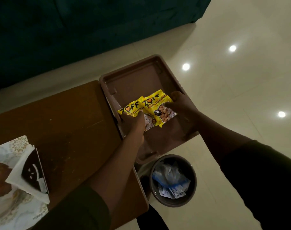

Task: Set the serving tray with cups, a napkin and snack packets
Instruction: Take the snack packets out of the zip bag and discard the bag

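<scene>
A brown plastic serving tray (138, 77) sits at the right end of the wooden table, overhanging its edge. Two yellow snack packets lie side by side in its middle. My left hand (133, 122) grips the lower edge of the left packet (131, 108). My right hand (181, 103) pinches the right side of the right packet (158, 105). A white napkin (23, 176) lies folded under a dark holder at the table's left end. No cups are in view.
The wooden table (66, 122) is scuffed. A patterned sheet (13, 211) covers its near left corner. A round bin (173, 180) with plastic waste stands on the tiled floor below the tray. A dark sofa (75, 30) fills the far side.
</scene>
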